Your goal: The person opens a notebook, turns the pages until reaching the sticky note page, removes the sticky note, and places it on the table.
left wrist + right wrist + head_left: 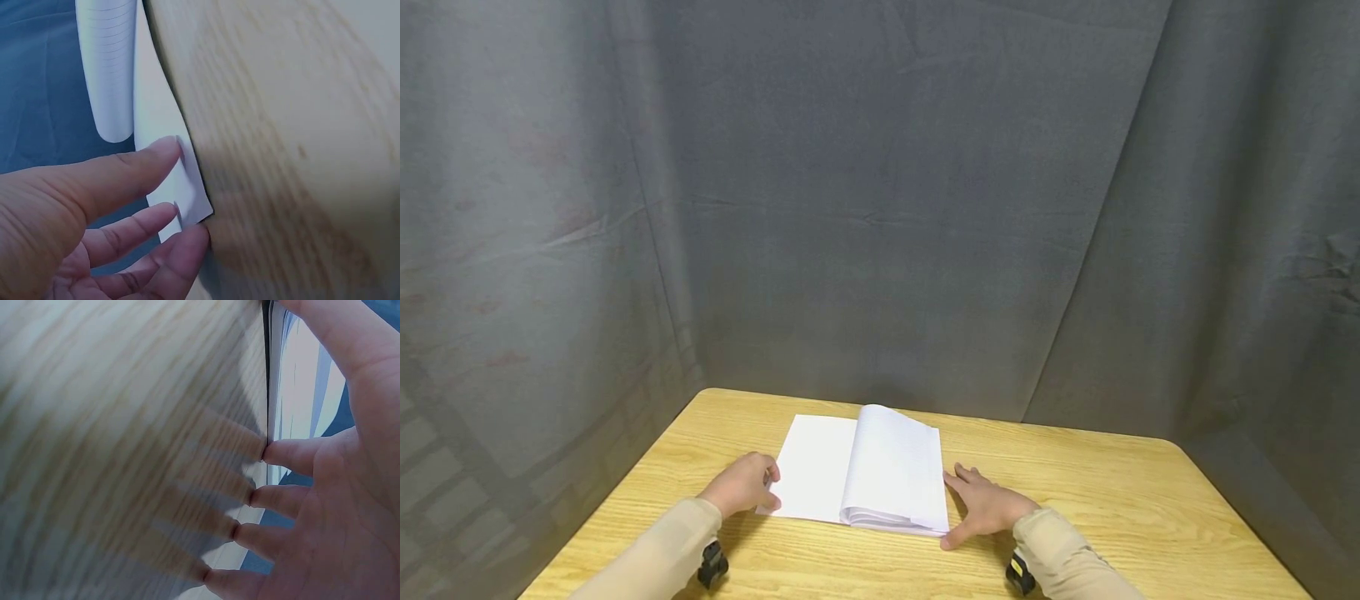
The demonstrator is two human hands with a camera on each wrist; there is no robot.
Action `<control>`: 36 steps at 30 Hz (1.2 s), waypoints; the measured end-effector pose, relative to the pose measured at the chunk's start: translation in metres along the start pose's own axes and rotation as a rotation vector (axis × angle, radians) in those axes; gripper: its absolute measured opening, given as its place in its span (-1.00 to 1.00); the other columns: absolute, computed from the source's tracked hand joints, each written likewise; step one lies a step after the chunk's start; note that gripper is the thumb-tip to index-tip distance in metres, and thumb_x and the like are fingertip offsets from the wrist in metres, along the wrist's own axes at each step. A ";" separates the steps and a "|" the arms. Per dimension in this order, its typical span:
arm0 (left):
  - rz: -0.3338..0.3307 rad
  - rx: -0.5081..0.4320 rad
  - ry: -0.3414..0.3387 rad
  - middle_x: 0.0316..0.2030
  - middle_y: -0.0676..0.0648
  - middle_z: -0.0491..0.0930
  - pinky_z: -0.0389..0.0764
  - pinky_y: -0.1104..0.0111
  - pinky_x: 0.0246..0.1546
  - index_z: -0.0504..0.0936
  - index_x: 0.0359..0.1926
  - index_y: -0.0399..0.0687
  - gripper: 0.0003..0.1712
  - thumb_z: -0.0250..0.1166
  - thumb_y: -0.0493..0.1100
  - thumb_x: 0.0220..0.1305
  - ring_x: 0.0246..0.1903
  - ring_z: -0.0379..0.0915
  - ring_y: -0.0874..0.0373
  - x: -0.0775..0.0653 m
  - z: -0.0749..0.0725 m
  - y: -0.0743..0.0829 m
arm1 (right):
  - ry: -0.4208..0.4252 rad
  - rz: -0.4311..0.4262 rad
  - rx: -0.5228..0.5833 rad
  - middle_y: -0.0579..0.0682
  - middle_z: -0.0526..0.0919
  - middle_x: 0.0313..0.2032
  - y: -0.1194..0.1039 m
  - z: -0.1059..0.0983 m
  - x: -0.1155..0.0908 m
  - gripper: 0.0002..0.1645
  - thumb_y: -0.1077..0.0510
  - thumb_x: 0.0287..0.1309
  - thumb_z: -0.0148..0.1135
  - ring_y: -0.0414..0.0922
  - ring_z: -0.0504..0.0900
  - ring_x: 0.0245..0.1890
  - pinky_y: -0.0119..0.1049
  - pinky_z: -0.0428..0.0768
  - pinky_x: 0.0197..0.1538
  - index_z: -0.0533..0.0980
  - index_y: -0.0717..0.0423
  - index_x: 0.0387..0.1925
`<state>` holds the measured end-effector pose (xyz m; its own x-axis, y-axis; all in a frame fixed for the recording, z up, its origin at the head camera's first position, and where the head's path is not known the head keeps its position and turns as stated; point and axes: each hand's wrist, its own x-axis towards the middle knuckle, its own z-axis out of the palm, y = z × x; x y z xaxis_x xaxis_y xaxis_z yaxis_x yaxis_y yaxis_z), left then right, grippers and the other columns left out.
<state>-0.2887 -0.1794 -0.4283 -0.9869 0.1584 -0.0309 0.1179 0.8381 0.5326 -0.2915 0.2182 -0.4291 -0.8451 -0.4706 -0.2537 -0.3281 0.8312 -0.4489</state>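
Observation:
A notebook (815, 458) with white pages lies spread on the wooden table, its left side flat and its right-hand pages (895, 467) bulging into a curl near the middle. At the left edge my left hand (741, 485) holds the notebook near its corner, thumb and curled fingers about the white sheet (164, 112) in the left wrist view. My right hand (988, 504) stands at the opposite edge with thumb and fingers spread. In the right wrist view its fingertips (275, 456) rest on the table beside the notebook's edge, thumb near the page corner.
The wooden table (1120, 517) extends to both sides and in front of the notebook. Grey cloth (880, 208) hangs behind the table and along its left and right sides. A dark wrist device (712, 564) sits under the left sleeve, another (1019, 573) under the right.

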 end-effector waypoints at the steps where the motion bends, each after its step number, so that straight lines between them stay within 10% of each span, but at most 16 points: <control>1: 0.001 -0.006 0.005 -0.43 -0.04 0.46 0.44 0.26 -0.39 0.58 -0.31 -0.19 -0.66 0.54 -0.29 -0.13 -0.43 0.33 0.10 0.001 -0.001 -0.001 | 0.000 0.001 0.003 0.38 -0.06 0.45 0.000 0.000 0.000 0.34 -0.31 -0.19 0.48 0.43 -0.07 0.41 0.42 0.03 0.28 0.04 0.24 0.46; 10: 0.097 -0.067 0.135 -0.19 -0.11 0.56 0.55 0.19 -0.25 0.62 -0.18 -0.15 -0.68 0.48 -0.26 0.00 -0.25 0.49 0.07 0.007 -0.024 0.026 | 0.004 0.030 0.023 0.35 -0.08 0.46 -0.002 0.001 -0.003 0.34 -0.30 -0.19 0.48 0.42 -0.10 0.42 0.41 0.00 0.30 0.04 0.20 0.47; 16: 0.290 -0.207 0.171 -0.16 -0.04 0.60 0.59 0.25 -0.18 0.63 -0.17 -0.08 -0.70 0.47 -0.27 0.02 -0.18 0.56 0.03 0.016 -0.023 0.068 | 0.011 0.029 0.017 0.34 -0.07 0.46 -0.002 0.001 -0.004 0.33 -0.30 -0.19 0.49 0.43 -0.09 0.42 0.43 0.04 0.27 0.05 0.20 0.46; 24: 0.511 -0.387 -0.032 -0.15 -0.04 0.61 0.59 0.44 -0.16 0.62 -0.13 -0.13 -0.72 0.43 -0.27 0.09 -0.12 0.59 -0.07 0.021 0.017 0.120 | 0.021 0.024 0.001 0.36 -0.04 0.45 0.000 0.004 0.000 0.35 -0.33 -0.22 0.49 0.43 -0.08 0.42 0.42 0.04 0.28 0.06 0.22 0.45; 36: 0.452 -0.332 -0.242 -0.28 -0.05 0.63 0.53 0.51 -0.25 0.64 -0.21 -0.19 -0.74 0.45 -0.27 0.05 -0.34 0.49 0.34 0.023 0.068 0.135 | 0.037 0.012 -0.012 0.40 -0.02 0.43 -0.003 0.004 -0.002 0.35 -0.31 -0.24 0.51 0.46 -0.05 0.39 0.44 0.08 0.25 0.09 0.26 0.44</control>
<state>-0.2875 -0.0268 -0.4143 -0.7893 0.6074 0.0896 0.4406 0.4587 0.7717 -0.2870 0.2154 -0.4303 -0.8639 -0.4495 -0.2270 -0.3226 0.8402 -0.4359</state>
